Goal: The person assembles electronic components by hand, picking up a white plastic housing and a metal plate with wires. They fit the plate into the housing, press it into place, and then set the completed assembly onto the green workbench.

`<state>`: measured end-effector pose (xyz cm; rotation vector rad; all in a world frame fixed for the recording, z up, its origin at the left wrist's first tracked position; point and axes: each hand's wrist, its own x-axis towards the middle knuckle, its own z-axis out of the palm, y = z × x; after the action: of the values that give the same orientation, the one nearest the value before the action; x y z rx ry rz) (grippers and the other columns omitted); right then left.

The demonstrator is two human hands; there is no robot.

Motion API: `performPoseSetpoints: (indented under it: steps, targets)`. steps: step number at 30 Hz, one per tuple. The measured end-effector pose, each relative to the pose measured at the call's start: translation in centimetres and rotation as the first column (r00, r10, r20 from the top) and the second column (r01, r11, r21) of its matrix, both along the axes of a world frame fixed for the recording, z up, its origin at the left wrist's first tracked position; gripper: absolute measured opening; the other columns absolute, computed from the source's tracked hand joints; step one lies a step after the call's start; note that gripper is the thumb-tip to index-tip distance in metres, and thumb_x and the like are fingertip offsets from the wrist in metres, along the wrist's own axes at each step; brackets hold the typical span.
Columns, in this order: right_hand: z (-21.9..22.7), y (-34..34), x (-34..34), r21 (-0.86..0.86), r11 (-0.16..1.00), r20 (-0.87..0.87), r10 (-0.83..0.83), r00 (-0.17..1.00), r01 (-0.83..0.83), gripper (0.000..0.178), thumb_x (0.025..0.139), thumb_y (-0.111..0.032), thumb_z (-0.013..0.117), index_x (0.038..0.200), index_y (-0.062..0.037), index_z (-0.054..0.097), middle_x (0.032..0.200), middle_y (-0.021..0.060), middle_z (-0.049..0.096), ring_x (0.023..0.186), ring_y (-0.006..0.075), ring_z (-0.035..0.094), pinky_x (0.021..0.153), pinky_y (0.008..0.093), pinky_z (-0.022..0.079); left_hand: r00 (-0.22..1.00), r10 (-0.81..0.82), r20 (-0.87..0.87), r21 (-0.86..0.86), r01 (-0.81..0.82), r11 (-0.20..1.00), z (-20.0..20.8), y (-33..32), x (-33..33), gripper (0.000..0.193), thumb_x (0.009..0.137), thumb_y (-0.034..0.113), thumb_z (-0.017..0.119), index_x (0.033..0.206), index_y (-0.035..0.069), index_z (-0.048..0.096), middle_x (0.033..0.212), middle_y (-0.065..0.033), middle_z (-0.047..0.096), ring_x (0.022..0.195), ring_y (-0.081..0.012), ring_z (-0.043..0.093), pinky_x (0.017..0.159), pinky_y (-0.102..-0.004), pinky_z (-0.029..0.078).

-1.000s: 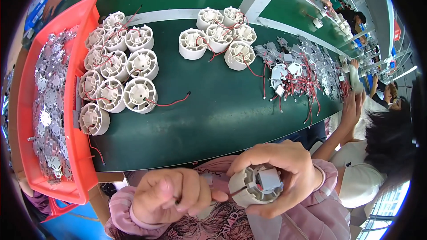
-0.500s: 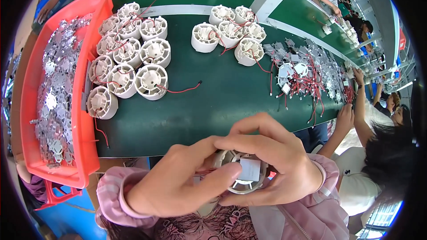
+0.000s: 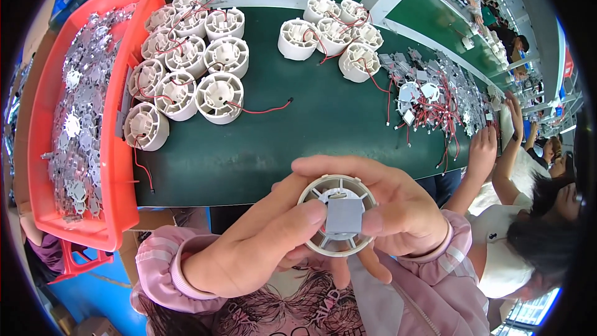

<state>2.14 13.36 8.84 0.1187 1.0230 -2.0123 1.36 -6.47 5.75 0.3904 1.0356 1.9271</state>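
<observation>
Head view, looking down. Both my hands are closed in on one white round housing (image 3: 337, 180), held up in front of my chest, on the near side of the tabletop (image 3: 273, 155) and clear of it. Ribbed face turned up toward me; outline round, so no long axis across that face.

Square grey piece (image 3: 344, 216) sits over the middle of the ribs, its sides running roughly near-to-far. This is the relation that counts: the piece lies between my two thumbs. My left hand (image 3: 245, 246) grips from the left, thumb tip by the piece's left edge. My right hand (image 3: 404, 205) wraps the far and right sides, thumb tip at the right edge. Neither hand is clearly nearer. Fingers beneath are partly hidden; cannot tell how they meet there.

Round about: more white housings (image 3: 221, 96) stand beyond my left hand, beside a red tray (image 3: 121, 199) of metal plates (image 3: 71, 127). Far right, a heap of grey parts with red wires (image 3: 438, 102), well apart from my right hand.
</observation>
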Motion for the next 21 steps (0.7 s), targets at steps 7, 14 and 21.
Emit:
performPoseSetpoints:
  steps: [7,14,21]
  targets:
    - [-0.8,-0.1,0.3,-0.03,0.999,-0.032,-0.018,0.999,0.017,0.069,0.079,-0.006,0.061,0.139,0.0069,0.03,0.113,0.0237,0.057,0.071,0.0319,0.068,0.045,0.031,0.056,0.947,0.239,0.215,-0.009,-0.242,0.97,-0.1,0.3,2.0,0.045,0.099,0.03,0.039,0.128,-0.004,0.036,0.084,-0.0101,0.064,0.069,-0.0212,0.065,0.057,-0.03,0.045]
    - [0.8,-0.5,-3.6,0.467,0.865,-0.884,0.454,0.108,0.182,0.061,0.072,-0.006,0.07,0.129,0.0029,0.05,0.115,0.0211,0.058,0.089,0.0273,0.066,0.065,0.0357,0.056,0.797,0.23,-0.558,-0.22,-0.41,0.885,-1.9,-1.4,0.6,0.043,0.097,0.02,0.045,0.13,-0.005,0.035,0.081,-0.0167,0.061,0.067,-0.0303,0.064,0.061,-0.032,0.048]
    - [6.0,-3.9,-10.5,0.628,0.714,-0.762,0.645,0.056,0.309,0.047,0.07,0.0,0.073,0.115,-0.0002,0.06,0.108,0.0109,0.062,0.09,0.0184,0.064,0.066,0.0276,0.053,0.384,0.467,-0.796,-0.067,-0.824,0.562,-1.3,-3.4,1.9,0.044,0.097,0.017,0.042,0.135,-0.004,0.036,0.113,-0.0182,0.055,0.103,-0.0264,0.055,0.088,-0.0318,0.041]
